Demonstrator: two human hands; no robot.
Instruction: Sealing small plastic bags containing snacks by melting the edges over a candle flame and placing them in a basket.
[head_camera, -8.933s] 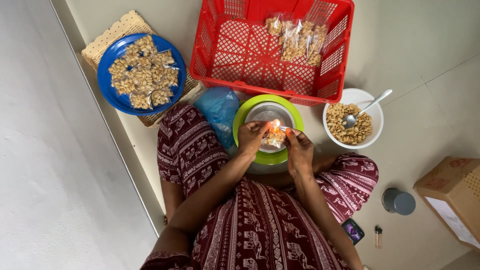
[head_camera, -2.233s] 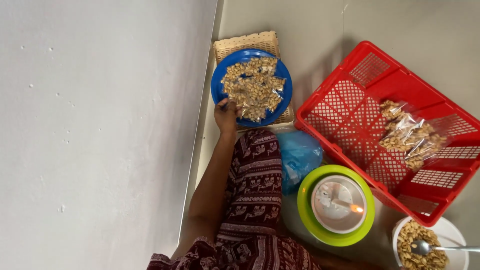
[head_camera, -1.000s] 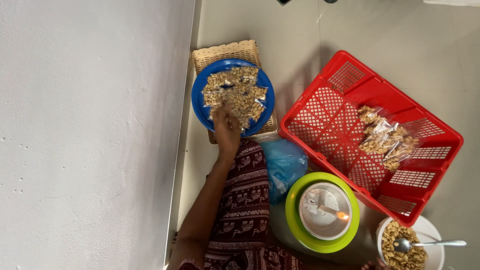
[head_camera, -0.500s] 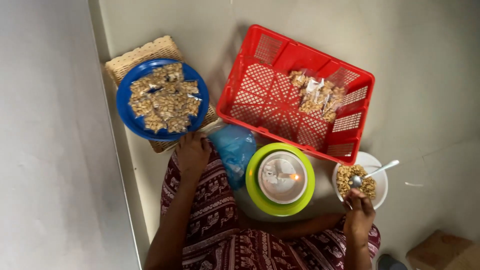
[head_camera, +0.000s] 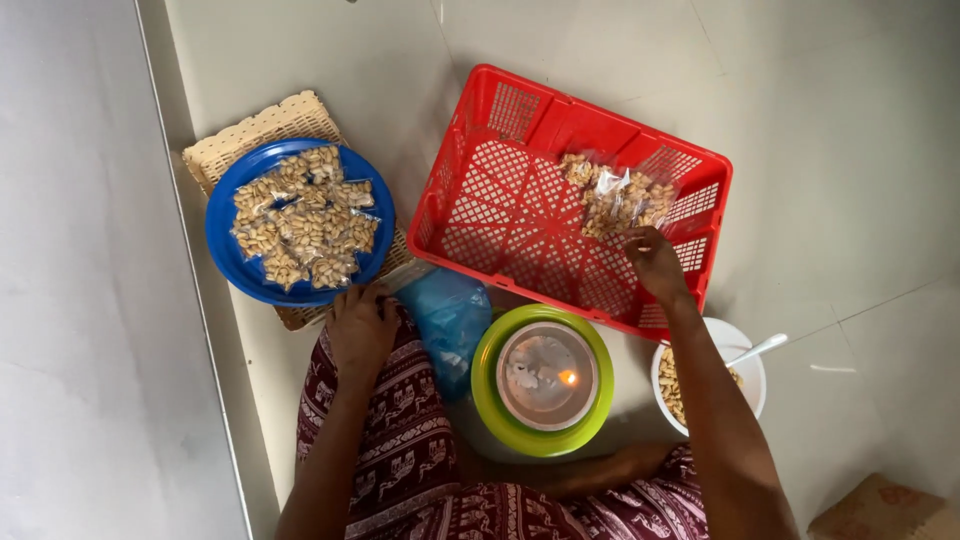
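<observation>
My right hand (head_camera: 655, 262) reaches into the red plastic basket (head_camera: 480, 215), and its fingertips touch the small pile of clear peanut packets (head_camera: 615, 198) at the basket's far right. My left hand (head_camera: 362, 325) rests on my left knee with fingers curled, just below the rim of the blue plate (head_camera: 225, 255). That plate is heaped with several peanut packets (head_camera: 305, 218). Whether anything lies under the left hand is hidden. A lit candle flame (head_camera: 568, 377) burns in a metal dish (head_camera: 530, 385) set on a green bowl (head_camera: 490, 400) between my knees.
The blue plate sits on a woven tray (head_camera: 250, 125) by the wall (head_camera: 80, 300). A blue plastic bag (head_camera: 450, 315) lies beside my knee. My right forearm partly covers a white bowl of loose peanuts (head_camera: 745, 385) with a spoon (head_camera: 758, 350). A cardboard box (head_camera: 885, 510) is at bottom right.
My right hand left the white bowl and moved up into the red basket onto the packets. My left hand came off the blue plate and settled on my knee.
</observation>
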